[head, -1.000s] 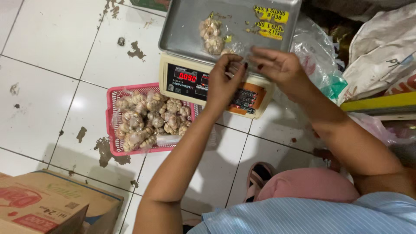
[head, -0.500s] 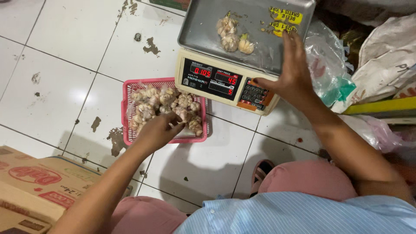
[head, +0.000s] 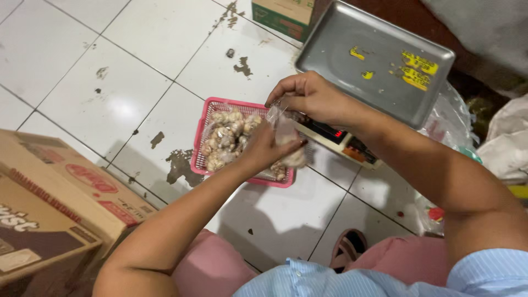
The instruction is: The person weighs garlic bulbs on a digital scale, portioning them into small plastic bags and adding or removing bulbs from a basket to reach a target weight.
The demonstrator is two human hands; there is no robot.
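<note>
two hands are seen above a white tiled floor (head: 137, 71), which is stained with dark patches. a cardboard box (head: 49, 203) is placed at the lower left, and a second, smaller box (head: 283, 16) at the top edge. a digital scale (head: 344, 140) is set on the floor just right of a pink plastic basket (head: 203, 137); its bare steel weighing pan (head: 374, 60) is marked with yellow stickers, and part of its display is hidden behind the right forearm. crumpled plastic bags (head: 456, 118) are piled at the right, near the scale. a sandal (head: 346, 250) is visible between the pink-clad knees at the bottom.

the basket is filled with garlic bulbs (head: 228, 137) — pale, papery, off-white with brownish tinges — and much of its right half is covered by the hands.

a small clear plastic bag (head: 289, 146) is held over the basket's right side, between the two hands. it is thin and shiny, and a few garlic bulbs are seen bulging at its lower end. the left hand (head: 264, 148) is closed around the body of the bag, fingers curled, so that the bag is supported from the side. the right hand (head: 308, 96) is pinched shut on the bag's top edge — thumb against fingertips, the other fingers bent.
</note>
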